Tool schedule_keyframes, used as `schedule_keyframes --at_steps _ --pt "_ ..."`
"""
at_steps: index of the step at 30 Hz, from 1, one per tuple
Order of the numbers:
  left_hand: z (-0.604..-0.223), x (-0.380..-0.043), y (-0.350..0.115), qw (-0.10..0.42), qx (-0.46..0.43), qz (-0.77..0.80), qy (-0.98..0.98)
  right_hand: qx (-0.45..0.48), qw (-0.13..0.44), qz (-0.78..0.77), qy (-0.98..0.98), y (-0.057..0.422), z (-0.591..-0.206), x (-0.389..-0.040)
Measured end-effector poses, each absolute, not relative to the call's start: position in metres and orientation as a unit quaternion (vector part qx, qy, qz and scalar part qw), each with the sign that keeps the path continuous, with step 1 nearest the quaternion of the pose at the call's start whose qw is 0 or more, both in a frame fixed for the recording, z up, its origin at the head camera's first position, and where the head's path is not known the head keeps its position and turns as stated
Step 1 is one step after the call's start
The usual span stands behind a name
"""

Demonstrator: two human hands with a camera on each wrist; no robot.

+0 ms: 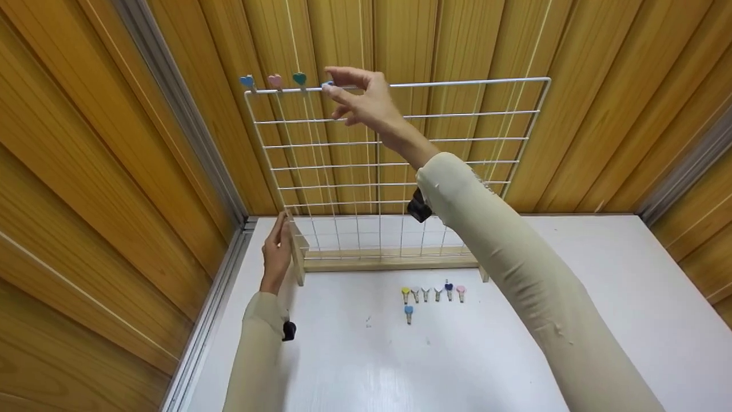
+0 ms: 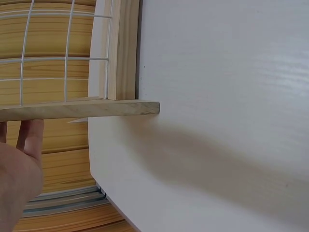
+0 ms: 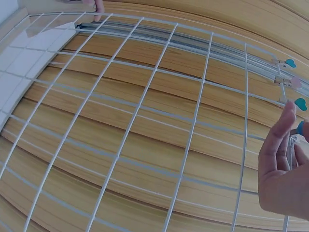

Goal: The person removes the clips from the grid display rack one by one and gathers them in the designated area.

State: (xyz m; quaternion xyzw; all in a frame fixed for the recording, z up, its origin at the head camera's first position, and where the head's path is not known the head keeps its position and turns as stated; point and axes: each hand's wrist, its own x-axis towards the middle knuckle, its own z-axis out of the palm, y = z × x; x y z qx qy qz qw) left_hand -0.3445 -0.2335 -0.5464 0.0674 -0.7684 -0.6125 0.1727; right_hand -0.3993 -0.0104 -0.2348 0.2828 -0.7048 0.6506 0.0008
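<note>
My right hand [image 1: 369,103] pinches a small clothespin with a blue heart [image 1: 327,84] between thumb and index finger, right at the top wire of a white wire grid [image 1: 457,84]. Its other fingers are loosely bent. Left of it, clothespins with a green heart [image 1: 299,78], a pink heart [image 1: 275,81] and a blue heart [image 1: 247,81] sit on that wire. Down at the grid's left side, my left hand [image 1: 276,254] holds the wooden side post [image 2: 82,110] of the stand, its fingertips partly hidden by the wood.
On the white table [image 1: 343,366], several heart clothespins lie in a row, including a yellow one [image 1: 406,294] and a pink one [image 1: 461,293]. A blue one [image 1: 409,313] lies nearer. Wood-grain panels [image 1: 86,171] stand behind and at both sides.
</note>
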Motion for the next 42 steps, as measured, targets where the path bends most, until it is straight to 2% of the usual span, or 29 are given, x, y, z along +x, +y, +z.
schedule_keyframes --at_steps 5,15,24,35,42 --pt "-0.546 -0.345 -0.231 0.169 0.064 -0.617 -0.766 0.285 0.054 0.671 -0.682 -0.012 -0.24 -0.401" --pt "-0.543 -0.344 -0.232 0.167 0.066 -0.619 -0.764 0.287 0.072 0.711 -0.638 -0.016 -0.239 -0.402" --pt "-0.546 -0.343 -0.229 0.174 0.069 -0.621 -0.761 0.221 0.03 0.757 -0.615 -0.017 -0.233 -0.399" --pt "-0.545 -0.345 -0.227 0.166 0.074 -0.615 -0.767 0.187 0.027 0.782 -0.594 -0.014 -0.233 -0.401" --pt "-0.546 -0.346 -0.223 0.16 0.071 -0.615 -0.769 0.185 -0.007 0.791 -0.583 -0.004 -0.234 -0.398"
